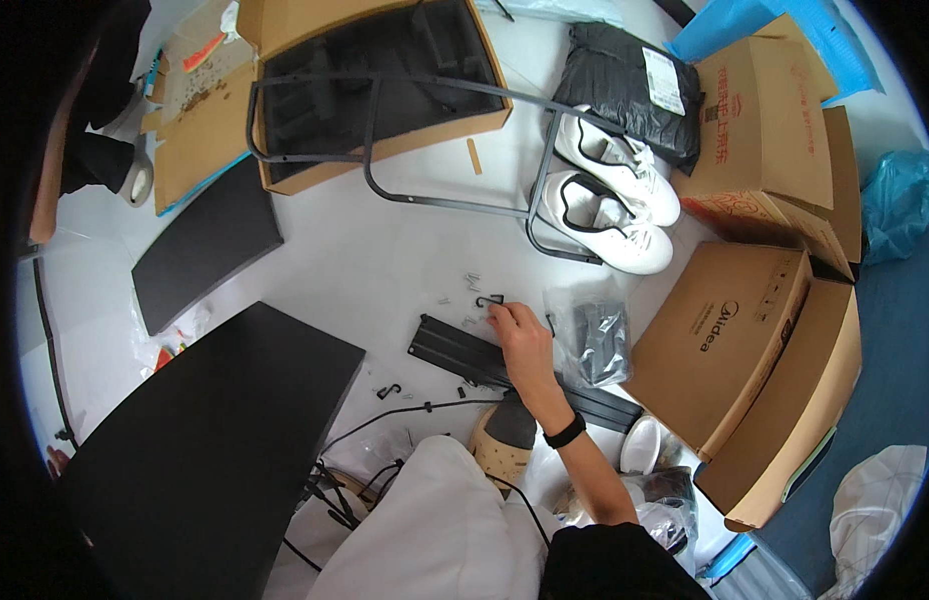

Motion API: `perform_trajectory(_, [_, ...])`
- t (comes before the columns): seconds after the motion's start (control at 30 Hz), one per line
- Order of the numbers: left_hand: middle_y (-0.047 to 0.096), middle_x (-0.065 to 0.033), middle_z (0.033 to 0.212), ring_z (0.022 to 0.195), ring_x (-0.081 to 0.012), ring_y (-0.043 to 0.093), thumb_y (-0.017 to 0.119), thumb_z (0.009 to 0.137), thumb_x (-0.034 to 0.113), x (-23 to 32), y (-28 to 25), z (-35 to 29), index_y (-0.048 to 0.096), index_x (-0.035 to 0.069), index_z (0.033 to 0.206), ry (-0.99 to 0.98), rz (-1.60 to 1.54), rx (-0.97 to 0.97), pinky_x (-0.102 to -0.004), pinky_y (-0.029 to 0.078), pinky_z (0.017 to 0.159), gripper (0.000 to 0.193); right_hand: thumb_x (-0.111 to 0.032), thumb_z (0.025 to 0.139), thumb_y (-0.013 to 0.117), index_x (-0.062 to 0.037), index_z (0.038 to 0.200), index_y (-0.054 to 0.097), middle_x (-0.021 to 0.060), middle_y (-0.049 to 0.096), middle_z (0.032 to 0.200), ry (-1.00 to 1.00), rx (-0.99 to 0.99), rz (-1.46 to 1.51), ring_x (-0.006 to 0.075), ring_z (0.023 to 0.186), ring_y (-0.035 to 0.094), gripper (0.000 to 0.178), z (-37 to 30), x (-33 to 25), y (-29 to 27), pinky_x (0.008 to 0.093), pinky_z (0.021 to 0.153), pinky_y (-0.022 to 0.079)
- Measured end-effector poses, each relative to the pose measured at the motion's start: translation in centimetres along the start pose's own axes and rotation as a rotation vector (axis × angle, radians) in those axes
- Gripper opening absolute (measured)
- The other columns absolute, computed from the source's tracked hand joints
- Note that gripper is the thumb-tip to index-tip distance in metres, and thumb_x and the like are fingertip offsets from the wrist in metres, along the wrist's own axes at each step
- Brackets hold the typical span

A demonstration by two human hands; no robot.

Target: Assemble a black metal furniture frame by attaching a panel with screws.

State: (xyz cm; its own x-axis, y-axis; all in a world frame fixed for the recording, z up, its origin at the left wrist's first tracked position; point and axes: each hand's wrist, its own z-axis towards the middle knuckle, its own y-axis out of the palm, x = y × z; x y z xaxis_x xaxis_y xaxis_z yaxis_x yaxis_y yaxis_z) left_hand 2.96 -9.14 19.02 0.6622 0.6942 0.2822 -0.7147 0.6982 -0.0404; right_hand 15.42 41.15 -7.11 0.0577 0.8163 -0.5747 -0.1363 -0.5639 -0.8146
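Observation:
My right hand [523, 340] reaches over the white floor, fingertips together at a small black hook [490, 300]; they appear to pinch it. Just beyond lie several small screws [473, 281]. Beneath my wrist runs a grooved black metal bar [455, 350], partly hidden by my forearm. Another black hook [389, 391] lies to the left, close to a thin black rod [425, 407]. A large black panel [215, 430] fills the lower left. Fingertips [58, 461] show beside its far left edge; whose they are is unclear, and my left arm is hidden.
A black tubular frame [445, 203] stretches across the back, before an open carton [385, 150]. White shoes [610, 235] and a black parcel [630, 95] are behind right. Cardboard boxes [720, 340] line the right, near a clear bag of black parts [597, 335]. Another person [95, 160] is far left.

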Motion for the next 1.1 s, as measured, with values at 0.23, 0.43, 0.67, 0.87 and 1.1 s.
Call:
perform_trajectory(0.23, [0.068,-0.0300,0.097,0.092,-0.0389,0.071,0.059,0.098,0.012,0.2,-0.1,0.4,0.049,-0.001,0.121,-0.002,-0.040,0.044,-0.0435,0.060,0.083,0.028,-0.009,0.090,0.059,-0.0016,0.103,0.058,0.0148,0.059,0.093,-0.037,-0.218,-0.218,0.0335,0.090,0.061,0.015,1.3,0.2,-1.0,0.0428,0.072,0.052])
perform_trajectory(0.43, [0.068,-0.0286,0.095,0.090,-0.0376,0.071,0.059,0.097,0.012,2.9,-1.7,-0.3,0.049,0.000,0.120,-0.045,-0.096,0.087,-0.0429,0.061,0.082,0.028,-0.007,0.085,0.055,-0.0001,0.096,0.057,0.0191,0.060,0.094,-0.213,-0.225,-0.159,0.0385,0.089,0.060,0.012,0.2,1.4,-0.1,0.0479,0.076,0.052])
perform_trajectory(0.67, [0.070,-0.0271,0.094,0.084,-0.0325,0.072,0.054,0.098,0.001,7.1,-0.2,0.6,0.045,0.001,0.120,-0.325,-0.068,0.049,-0.0443,0.060,0.081,0.024,-0.009,0.072,0.066,0.0003,0.083,0.057,0.0191,0.060,0.084,-0.146,-0.215,-0.325,0.0389,0.085,0.062,0.016,0.2,0.6,0.2,0.0487,0.073,0.053])
perform_trajectory(0.87, [0.066,-0.0272,0.106,0.096,-0.0386,0.070,0.045,0.097,-0.010,6.7,-0.4,0.9,0.047,-0.002,0.121,-0.313,-0.216,-0.030,-0.0459,0.060,0.085,0.025,-0.002,0.078,0.068,0.0002,0.087,0.062,0.0154,0.068,0.085,0.102,-0.378,0.228,0.0224,0.075,0.068,0.011,1.7,-7.8,-5.2,0.0308,0.071,0.054])
perform_trajectory(1.1, [0.068,-0.0262,0.106,0.092,-0.0327,0.072,0.046,0.094,-0.013,6.5,0.6,1.0,0.050,-0.003,0.118,-0.278,-0.193,0.031,-0.0342,0.061,0.079,0.027,-0.006,0.090,0.066,-0.0001,0.114,0.062,0.0047,0.067,0.102,-0.115,-1.423,0.682,0.0123,0.093,0.063,0.025,-0.4,-22.6,-8.2,0.0276,0.082,0.052])
